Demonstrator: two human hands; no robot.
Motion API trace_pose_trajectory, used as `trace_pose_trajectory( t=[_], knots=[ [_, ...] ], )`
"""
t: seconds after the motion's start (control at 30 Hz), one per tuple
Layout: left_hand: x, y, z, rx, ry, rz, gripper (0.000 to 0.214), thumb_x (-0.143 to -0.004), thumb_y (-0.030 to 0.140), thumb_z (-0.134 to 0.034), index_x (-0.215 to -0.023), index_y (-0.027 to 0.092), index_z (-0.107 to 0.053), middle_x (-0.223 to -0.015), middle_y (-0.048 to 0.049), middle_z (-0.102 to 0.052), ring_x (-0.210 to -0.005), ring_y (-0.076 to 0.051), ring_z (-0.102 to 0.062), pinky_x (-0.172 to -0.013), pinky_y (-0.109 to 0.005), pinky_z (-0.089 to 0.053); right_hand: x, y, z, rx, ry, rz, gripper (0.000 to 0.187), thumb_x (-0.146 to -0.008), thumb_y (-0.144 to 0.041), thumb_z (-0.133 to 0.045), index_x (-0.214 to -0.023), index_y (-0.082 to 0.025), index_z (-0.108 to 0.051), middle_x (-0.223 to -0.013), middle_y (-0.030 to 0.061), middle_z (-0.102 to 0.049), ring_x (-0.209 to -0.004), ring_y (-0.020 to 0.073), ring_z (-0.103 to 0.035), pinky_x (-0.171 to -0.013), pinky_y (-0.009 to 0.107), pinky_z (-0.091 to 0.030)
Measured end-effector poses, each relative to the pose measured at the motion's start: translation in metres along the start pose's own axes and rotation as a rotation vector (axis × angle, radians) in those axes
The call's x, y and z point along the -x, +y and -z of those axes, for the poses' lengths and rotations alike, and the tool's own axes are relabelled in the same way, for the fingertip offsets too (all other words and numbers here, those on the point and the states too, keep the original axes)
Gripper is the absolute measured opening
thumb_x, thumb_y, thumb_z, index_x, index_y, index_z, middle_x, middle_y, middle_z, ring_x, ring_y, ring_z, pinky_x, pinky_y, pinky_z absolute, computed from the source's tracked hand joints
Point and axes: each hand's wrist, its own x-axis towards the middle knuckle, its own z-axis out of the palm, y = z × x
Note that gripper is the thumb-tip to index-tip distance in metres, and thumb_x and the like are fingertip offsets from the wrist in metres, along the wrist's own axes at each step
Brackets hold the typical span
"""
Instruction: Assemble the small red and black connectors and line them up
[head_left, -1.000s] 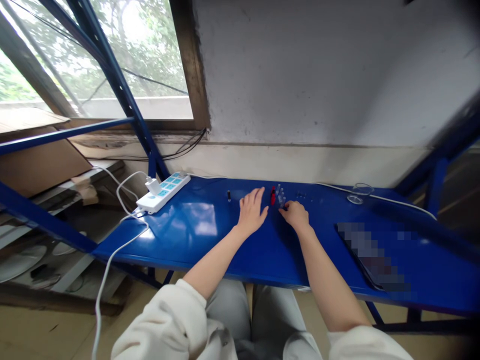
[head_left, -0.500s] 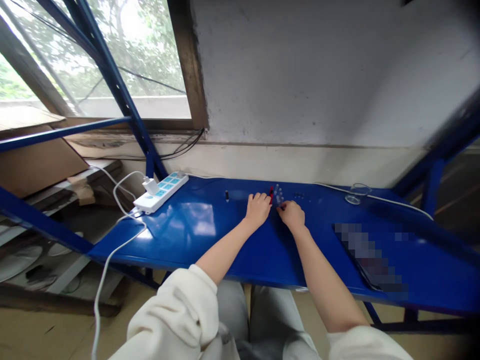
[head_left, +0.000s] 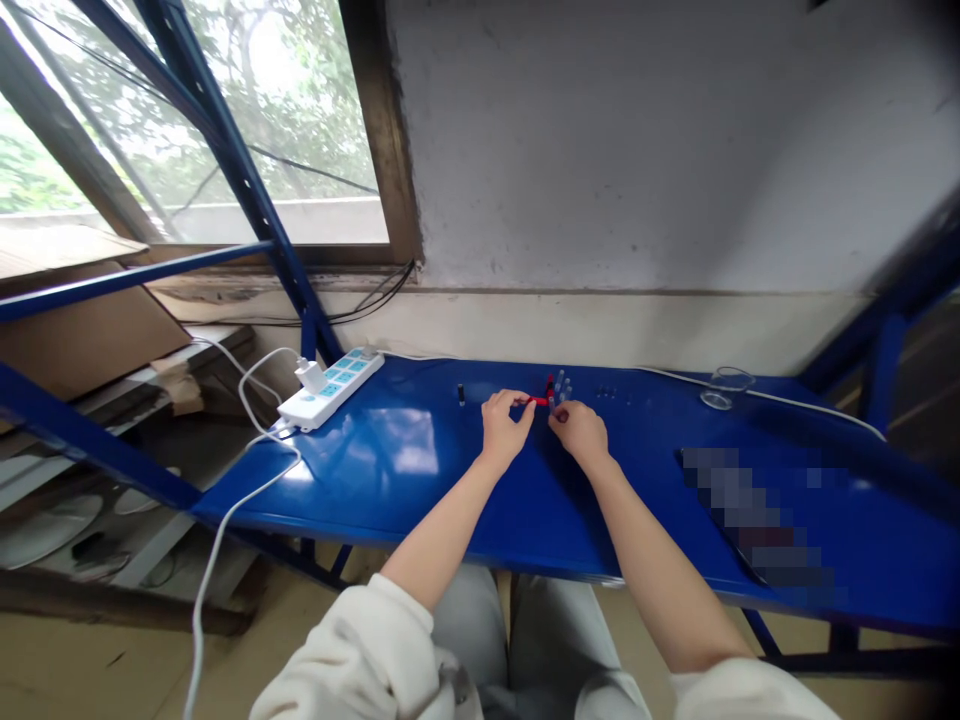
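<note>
Between the thumb and fingertips of my left hand (head_left: pixel 505 428) is a small red stick-like piece (head_left: pixel 538 401), pointing to the right. My right hand (head_left: pixel 585 432) is closed just beside it, its fingertips pinching what looks like a small clear tube (head_left: pixel 552 404); the lower part is hidden by the fingers. Right behind the hands, other small red pieces (head_left: pixel 550 384) with dark parts lie on the blue table (head_left: pixel 420 490). Several clear tubes (head_left: pixel 566 386) are next to them. A small black cylinder (head_left: pixel 461 393) stands to the left of my left hand.
A white power strip (head_left: pixel 330 390) with a plug and cable sits at the table's left. Tiny clear pieces (head_left: pixel 606 392) lie right of the tubes. Farther right are a clear round container (head_left: pixel 718 398) and a dark blurred-out flat object (head_left: pixel 750 520). A wall closes the back.
My left hand has lifted the red piece from the group and turned it sideways, pinched toward my right hand. My right hand stays almost in place. The view has shifted slightly.
</note>
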Motion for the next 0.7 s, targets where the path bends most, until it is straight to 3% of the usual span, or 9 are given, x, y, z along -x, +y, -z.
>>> trace_pose_trajectory(
  t=[0.17,0.7],
  knots=[
    [0.0002,0.0005,0.0026,0.018,0.022,0.008,0.01,-0.077,0.026,-0.053,-0.079,0.018,-0.059,-0.08,-0.0036,-0.061,-0.078,-0.016,-0.054,-0.079,-0.033,-0.039,0.0037,-0.0069,-0.0015,-0.017,0.018,0.091,0.011,-0.071,-0.027,-0.05,-0.071,-0.02,-0.059,-0.079,0.0022,-0.062,-0.068,0.0134,-0.056,-0.055,0.023,-0.032],
    [-0.0007,-0.0051,0.0026,0.063,0.078,-0.049,0.012,-0.08,0.026,-0.05,-0.082,0.018,-0.058,-0.08,-0.0038,-0.06,-0.076,-0.014,-0.053,-0.075,-0.03,-0.042,0.0045,-0.0066,-0.002,-0.012,-0.017,0.145,0.008,-0.069,-0.025,-0.052,-0.067,-0.018,-0.055,-0.074,0.0018,-0.059,-0.062,0.0111,-0.05,-0.052,0.022,-0.026]
  ],
)
